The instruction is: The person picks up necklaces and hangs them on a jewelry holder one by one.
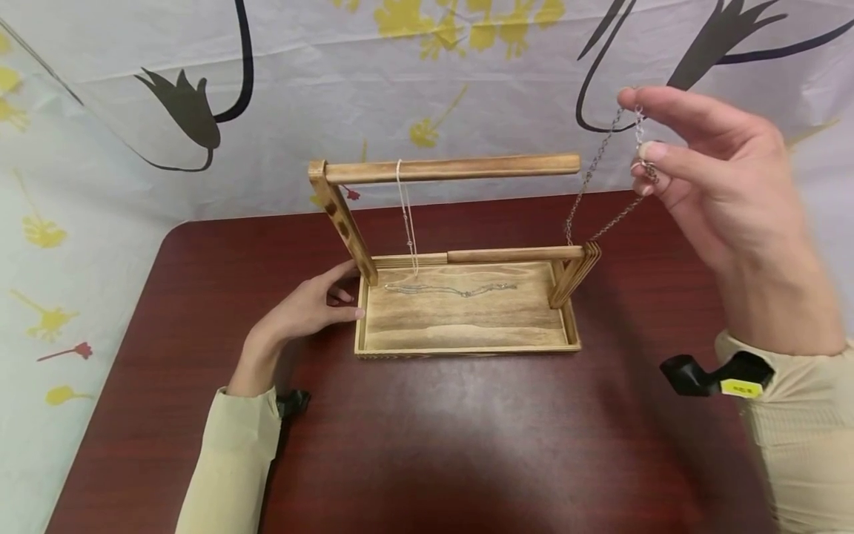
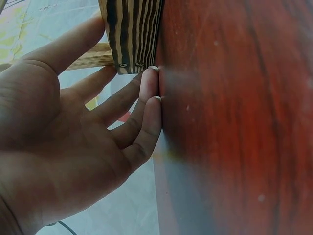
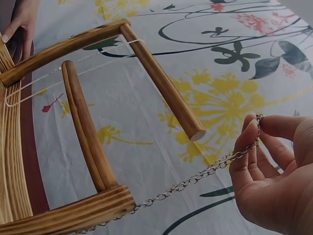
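A wooden jewelry stand [image 1: 467,340] with a tray base has two horizontal bars at different heights. My left hand [image 1: 307,304] holds its left end, thumb on the rim and index finger at the back corner. Raised at the right, my right hand [image 1: 730,167] pinches a silver chain necklace [image 3: 183,183] between thumb and fingers. Its two strands run slanting down to the right end of the lower bar [image 1: 517,254], by the post. A thin pale necklace [image 1: 408,222] hangs over the upper bar [image 1: 460,168]. Another silver chain [image 1: 460,291] lies stretched along the tray floor.
The stand sits on a dark red-brown table [image 1: 467,430]. Behind it hangs a pale cloth [image 1: 287,163] printed with flowers. The upper bar's right end [image 3: 198,134] juts out free, near my right hand.
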The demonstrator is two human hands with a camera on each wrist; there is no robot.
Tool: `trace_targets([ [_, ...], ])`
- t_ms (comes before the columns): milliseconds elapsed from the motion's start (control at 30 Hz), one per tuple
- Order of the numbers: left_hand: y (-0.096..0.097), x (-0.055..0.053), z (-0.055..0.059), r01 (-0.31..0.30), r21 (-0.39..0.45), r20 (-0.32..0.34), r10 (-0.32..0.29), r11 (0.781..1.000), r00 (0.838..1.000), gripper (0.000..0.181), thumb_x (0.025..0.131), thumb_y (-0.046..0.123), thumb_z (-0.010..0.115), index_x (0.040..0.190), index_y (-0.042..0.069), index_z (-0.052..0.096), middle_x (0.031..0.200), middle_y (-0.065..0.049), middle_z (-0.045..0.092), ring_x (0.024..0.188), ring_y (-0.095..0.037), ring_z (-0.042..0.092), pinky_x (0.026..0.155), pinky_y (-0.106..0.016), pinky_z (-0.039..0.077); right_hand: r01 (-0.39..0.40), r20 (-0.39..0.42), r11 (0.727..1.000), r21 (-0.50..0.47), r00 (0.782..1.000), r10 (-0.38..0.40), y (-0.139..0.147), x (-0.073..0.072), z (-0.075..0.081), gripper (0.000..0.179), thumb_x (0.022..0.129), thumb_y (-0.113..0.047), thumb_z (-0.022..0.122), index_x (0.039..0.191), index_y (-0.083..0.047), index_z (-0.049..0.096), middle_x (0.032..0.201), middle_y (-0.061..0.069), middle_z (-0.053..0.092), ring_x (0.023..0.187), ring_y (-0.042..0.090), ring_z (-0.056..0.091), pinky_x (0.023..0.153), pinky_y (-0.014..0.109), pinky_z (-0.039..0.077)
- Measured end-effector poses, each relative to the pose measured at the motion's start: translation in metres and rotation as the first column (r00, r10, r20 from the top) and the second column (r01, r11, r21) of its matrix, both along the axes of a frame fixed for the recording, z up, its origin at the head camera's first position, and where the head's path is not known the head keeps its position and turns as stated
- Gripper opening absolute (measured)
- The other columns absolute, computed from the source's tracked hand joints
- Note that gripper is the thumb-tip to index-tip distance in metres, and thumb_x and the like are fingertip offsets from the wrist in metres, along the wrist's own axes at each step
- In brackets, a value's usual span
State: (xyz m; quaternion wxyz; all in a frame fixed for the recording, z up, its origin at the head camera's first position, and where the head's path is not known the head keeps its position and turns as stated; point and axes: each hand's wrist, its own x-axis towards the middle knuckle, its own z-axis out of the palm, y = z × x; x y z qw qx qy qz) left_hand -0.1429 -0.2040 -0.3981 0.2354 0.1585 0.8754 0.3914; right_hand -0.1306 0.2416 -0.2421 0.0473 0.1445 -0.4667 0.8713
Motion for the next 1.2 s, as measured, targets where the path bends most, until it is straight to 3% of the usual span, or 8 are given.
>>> trace_targets([
  [167,0.001,0.000,0.001,0.000,0.000,-0.007,0.000,1.000,1.000,0.086,0.089,0.020,0.077,0.159,0.018,0.026,0.155,-0.010,0.038,0.113,-0.028,0.058,0.093,-0.045,0.051,0.006,-0.018,0.998,0.058,1.000,-0.005,-0.008,-0.002,0.003,0.045,0.086,0.030,0.047,0.130,0.020,0.052,0.134,0.033,0.052,0.060,0.028,0.056,0.055,0.029,0.051],
  [633,0.001,0.001,0.002,-0.009,0.002,-0.022,0.009,1.000,1.000,0.085,0.088,0.019,0.078,0.158,0.017,0.029,0.153,-0.010,0.040,0.109,-0.027,0.060,0.091,-0.042,0.051,-0.095,-0.031,0.993,0.074,0.995,0.098,-0.028,-0.005,0.004,0.045,0.086,0.029,0.049,0.130,0.019,0.053,0.139,0.031,0.050,0.063,0.029,0.060,0.055,0.029,0.051],
  [1200,0.002,0.000,0.004,-0.011,-0.019,0.002,0.011,1.000,1.000,0.086,0.089,0.019,0.078,0.159,0.017,0.027,0.154,-0.010,0.039,0.107,-0.026,0.062,0.087,-0.040,0.052,-0.110,-0.067,0.970,0.218,0.990,0.128,-0.045,-0.005,0.004,0.044,0.088,0.026,0.050,0.131,0.017,0.054,0.138,0.028,0.053,0.069,0.026,0.063,0.058,0.027,0.052],
])
